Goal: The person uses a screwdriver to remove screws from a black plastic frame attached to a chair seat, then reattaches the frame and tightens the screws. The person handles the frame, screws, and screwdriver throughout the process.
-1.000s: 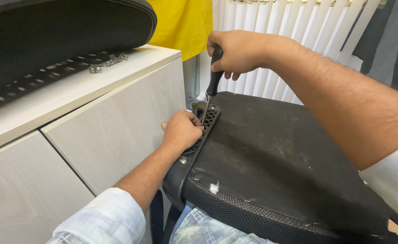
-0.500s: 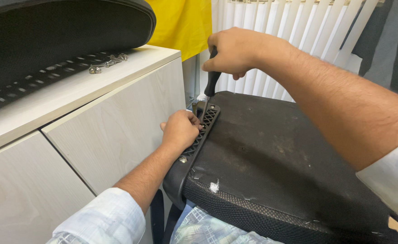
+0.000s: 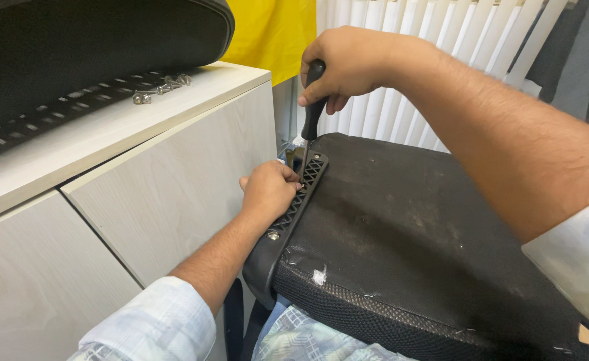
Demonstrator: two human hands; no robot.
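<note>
Right hand [image 3: 348, 63] grips a screwdriver [image 3: 311, 117] upright; left hand [image 3: 267, 190] clasps the black bracket [image 3: 301, 194]

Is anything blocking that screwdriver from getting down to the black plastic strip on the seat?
Nothing visible does. The right hand holds the screwdriver upright, and its shaft runs straight down to the far end of the black lattice strip. The left hand rests on the strip beside the tip, not under it.

Pale blue rolled shirt sleeves [image 3: 154, 321]
</note>
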